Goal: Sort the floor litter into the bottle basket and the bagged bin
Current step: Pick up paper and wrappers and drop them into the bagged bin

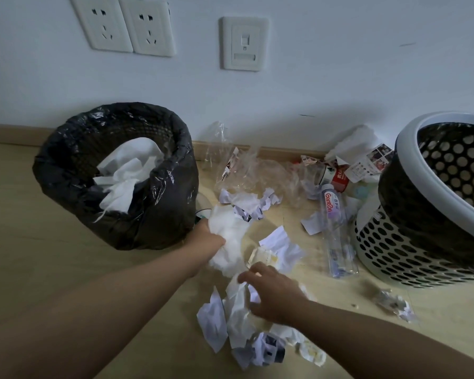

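The left hand (207, 239) clenches a white tissue wad (230, 242) just beside the bagged bin (175, 127), low against its outer wall and below the rim. The right hand (274, 294) rests with bent fingers on the paper pile (238, 313) on the floor (39, 269); whether its pinch has closed cannot be told. Risk 1: the wad is loose and bulges well out of the fist, so a fast lift may shed layers or snag the bag's folded edge and drag the liner. Risk 2: the bin already holds white paper close to its rim, so a careless drop may spill back out. Risk 3: the paper pile consists of separate scraps, so 1 grasp will likely leave pieces behind. Risk 4: the clear bottle (337, 233) lies between the scattered paper and the bottle basket (405, 149), near its base; a sweeping forearm could roll it. A red-label bottle (338, 177) near the wall is also unsorted.
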